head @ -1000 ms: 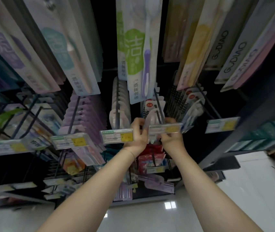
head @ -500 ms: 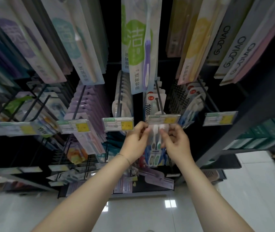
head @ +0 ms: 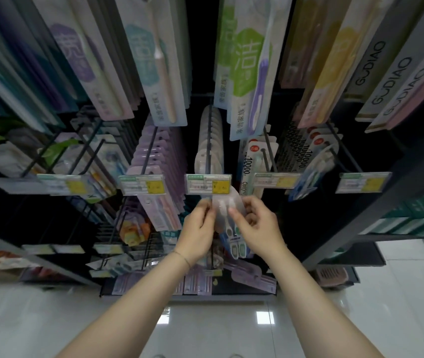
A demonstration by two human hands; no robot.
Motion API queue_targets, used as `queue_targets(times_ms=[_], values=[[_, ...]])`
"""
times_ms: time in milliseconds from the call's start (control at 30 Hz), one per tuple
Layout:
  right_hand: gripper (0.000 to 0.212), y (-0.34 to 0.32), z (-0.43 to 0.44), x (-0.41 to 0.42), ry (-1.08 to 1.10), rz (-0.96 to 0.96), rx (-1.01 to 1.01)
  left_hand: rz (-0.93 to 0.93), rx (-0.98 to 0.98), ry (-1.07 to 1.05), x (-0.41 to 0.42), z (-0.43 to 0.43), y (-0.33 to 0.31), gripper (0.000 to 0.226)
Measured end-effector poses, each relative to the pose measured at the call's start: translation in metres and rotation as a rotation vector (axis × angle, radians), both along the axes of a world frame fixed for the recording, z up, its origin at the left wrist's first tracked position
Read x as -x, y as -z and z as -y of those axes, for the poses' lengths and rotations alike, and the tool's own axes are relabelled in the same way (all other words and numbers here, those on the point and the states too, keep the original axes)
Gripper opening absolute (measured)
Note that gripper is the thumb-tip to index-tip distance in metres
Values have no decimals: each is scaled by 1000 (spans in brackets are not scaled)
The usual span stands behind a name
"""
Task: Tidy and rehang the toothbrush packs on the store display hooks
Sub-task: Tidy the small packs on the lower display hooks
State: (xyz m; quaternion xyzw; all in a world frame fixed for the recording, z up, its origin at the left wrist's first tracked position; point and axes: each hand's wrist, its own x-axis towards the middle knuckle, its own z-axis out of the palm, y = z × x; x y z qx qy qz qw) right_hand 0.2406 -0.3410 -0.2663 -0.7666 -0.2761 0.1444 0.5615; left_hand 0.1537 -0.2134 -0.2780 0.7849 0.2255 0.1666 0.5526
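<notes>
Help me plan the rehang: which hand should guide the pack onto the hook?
Probably the left hand: its fingers pinch the toothbrush pack just below the price tag at the hook's end. The right hand grips slightly lower.

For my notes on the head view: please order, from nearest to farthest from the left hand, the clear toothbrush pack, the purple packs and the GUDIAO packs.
From the left hand:
1. Clear toothbrush pack, in its fingers.
2. Purple packs, upper left.
3. GUDIAO packs, far upper right.

Dark shelving unit (head: 355,223), glossy white tile floor (head: 399,306) reflecting ceiling lights.
</notes>
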Motion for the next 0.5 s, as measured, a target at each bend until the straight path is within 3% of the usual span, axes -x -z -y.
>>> queue_targets(times_ms=[167,267,500], values=[[8,-5,-26,5,-44,34,-37,149,75,-90,4,-20,-20,16],[17,-5,-35,5,-43,22,-18,233,176,-133,-3,-25,-33,24],[22,-9,-43,7,-29,55,-80,284,221,-254,-16,-22,-44,41]])
